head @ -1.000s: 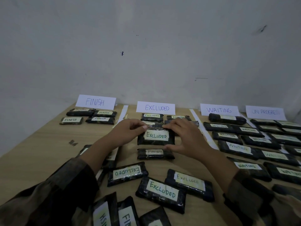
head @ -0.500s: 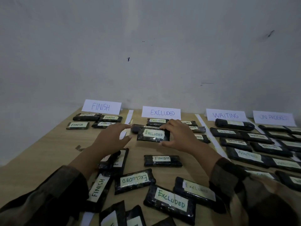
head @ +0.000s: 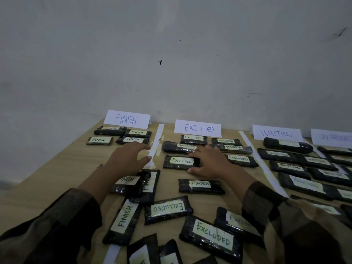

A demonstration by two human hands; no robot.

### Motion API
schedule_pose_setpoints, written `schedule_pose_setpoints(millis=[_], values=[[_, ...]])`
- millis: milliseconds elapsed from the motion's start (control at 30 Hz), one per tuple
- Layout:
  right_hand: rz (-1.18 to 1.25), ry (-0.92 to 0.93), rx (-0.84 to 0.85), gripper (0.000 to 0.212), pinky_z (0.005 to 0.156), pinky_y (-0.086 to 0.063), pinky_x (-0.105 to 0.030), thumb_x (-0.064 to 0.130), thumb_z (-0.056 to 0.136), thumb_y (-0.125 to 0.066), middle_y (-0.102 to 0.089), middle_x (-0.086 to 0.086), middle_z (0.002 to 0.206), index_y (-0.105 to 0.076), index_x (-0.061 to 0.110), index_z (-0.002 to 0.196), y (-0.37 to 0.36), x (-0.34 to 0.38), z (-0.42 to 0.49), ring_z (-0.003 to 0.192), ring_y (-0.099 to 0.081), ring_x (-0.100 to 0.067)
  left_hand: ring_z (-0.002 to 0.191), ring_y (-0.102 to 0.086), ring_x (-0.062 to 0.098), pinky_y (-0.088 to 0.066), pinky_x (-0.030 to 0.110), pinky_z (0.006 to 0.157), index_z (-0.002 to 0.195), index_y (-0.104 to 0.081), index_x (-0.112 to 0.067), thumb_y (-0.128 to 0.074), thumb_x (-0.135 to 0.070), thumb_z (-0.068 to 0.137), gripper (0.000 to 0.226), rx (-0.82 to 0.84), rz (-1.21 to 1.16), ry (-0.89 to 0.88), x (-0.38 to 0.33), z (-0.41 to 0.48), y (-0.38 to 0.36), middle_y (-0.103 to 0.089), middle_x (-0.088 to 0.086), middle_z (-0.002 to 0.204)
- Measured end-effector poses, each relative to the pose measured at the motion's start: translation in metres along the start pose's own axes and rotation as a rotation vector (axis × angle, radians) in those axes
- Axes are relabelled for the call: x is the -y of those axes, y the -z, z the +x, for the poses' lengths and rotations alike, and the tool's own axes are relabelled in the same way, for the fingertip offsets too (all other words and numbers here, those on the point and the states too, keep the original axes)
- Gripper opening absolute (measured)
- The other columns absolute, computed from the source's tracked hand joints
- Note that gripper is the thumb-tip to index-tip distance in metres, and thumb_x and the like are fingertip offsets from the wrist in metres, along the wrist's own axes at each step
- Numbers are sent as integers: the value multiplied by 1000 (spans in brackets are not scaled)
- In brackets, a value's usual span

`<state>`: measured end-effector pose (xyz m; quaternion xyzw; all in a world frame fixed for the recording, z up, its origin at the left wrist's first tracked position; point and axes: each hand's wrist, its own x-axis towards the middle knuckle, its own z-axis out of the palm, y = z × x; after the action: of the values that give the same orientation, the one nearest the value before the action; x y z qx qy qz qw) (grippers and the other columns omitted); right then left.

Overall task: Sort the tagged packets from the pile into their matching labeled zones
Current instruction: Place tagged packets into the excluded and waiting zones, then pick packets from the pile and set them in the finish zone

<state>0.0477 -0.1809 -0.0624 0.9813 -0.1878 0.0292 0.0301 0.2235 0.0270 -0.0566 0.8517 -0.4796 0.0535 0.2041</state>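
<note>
1. Your right hand [head: 211, 162] has carried the black plastic-wrapped packet tagged EXCLUDED [head: 181, 162] from frame centre up to the row below the white EXCLUDED zone card [head: 197, 128]. It now lies flat on the pale wooden counter [head: 62, 168], inside that zone.
2. Your right fingers [head: 192, 170] are narrow, resting against the packet's right end; whether they pinch it cannot be told.
3. Your left hand [head: 127, 159] has let go and moved left, fingers spread wide and holding nothing, over the white paper divider strip [head: 157, 141].
4. Judgement: this placement is nearly complete. The pile in the lower frame remains unsorted, including a black packet tagged FINISH [head: 201, 186] just below your right hand.
5. The counter abuts a plain grey scuffed wall [head: 171, 54]. Lighting is dim. Zone cards FINISH [head: 126, 119] and WAITING [head: 276, 133] stand along its far edge.
</note>
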Motion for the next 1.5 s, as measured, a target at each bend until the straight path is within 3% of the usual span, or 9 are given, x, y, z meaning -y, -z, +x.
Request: schedule_pose_setpoints(millis=[267,533,700,833,1033,1133,1233,1367,1500], values=[[-24,23,-26,67,108,-23,-44,65,82,-52,-47,2,139,-41,32,139,13,8,-1,129,-36,-21,123,-48,13,-39,32,98,125,-56,-27,-56,-37,91,36,-23,-60,17,8,-9,10,-56,-7,131],[204,232,-47,57,103,-29,-40,62,84,-53,-48,5,136,-47,32,132,39,80,-7,126,-40,-17,113,-53,10,-41,29,96,122,-58,-28,-59,-36,90,33,71,-100,47,23,-34,26,-60,-9,121],[197,282,21,69,100,-29,-41,69,81,-49,-49,-1,135,-44,27,135,28,122,-5,126,-41,-21,113,-53,12,-42,29,96,125,-58,-26,-58,-30,91,35,172,-121,88,32,-55,27,-60,-7,124],[184,259,22,74,102,-26,-43,74,78,-47,-52,0,129,-44,26,135,17,137,-7,120,-45,-20,111,-53,9,-37,20,91,128,-55,-24,-59,-24,91,38,192,-175,118,37,-65,25,-58,-6,128],[483,228,19,75,98,-38,-33,50,71,-75,-47,5,126,-44,28,136,21,137,-8,117,-46,-14,99,-55,13,-41,21,83,128,-53,-24,-66,-30,86,45,125,-210,148,42,-70,25,-55,-1,121],[579,236,-34,76,94,-37,-26,33,69,-81,-44,7,126,-45,26,136,21,134,-8,116,-43,-10,91,-61,18,-51,29,79,109,-60,-30,-72,-26,81,30,69,-357,211,45,-69,29,-61,-5,105],[627,239,-78,74,93,-39,-24,22,71,-80,-39,12,117,-45,26,135,20,132,-8,109,-42,-6,84,-57,13,-48,25,70,91,-60,-30,-73,-17,80,22,11,-430,227,44,-68,32,-60,-10,90],[601,261,-107,77,93,-41,-22,22,73,-78,-35,10,122,-39,25,140,20,130,-7,107,-41,-5,73,-56,15,-47,22,58,95,-61,-21,-68,-13,84,16,36,-585,275,39,-66,39,-61,6,90],[398,303,-194,80,83,-48,-27,32,73,-75,-34,8,130,-34,26,141,26,132,-6,103,-50,-12,73,-58,17,-50,24,60,100,-60,-16,-64,-12,87,15,53,-707,321,37,-67,47,-64,9,90]])
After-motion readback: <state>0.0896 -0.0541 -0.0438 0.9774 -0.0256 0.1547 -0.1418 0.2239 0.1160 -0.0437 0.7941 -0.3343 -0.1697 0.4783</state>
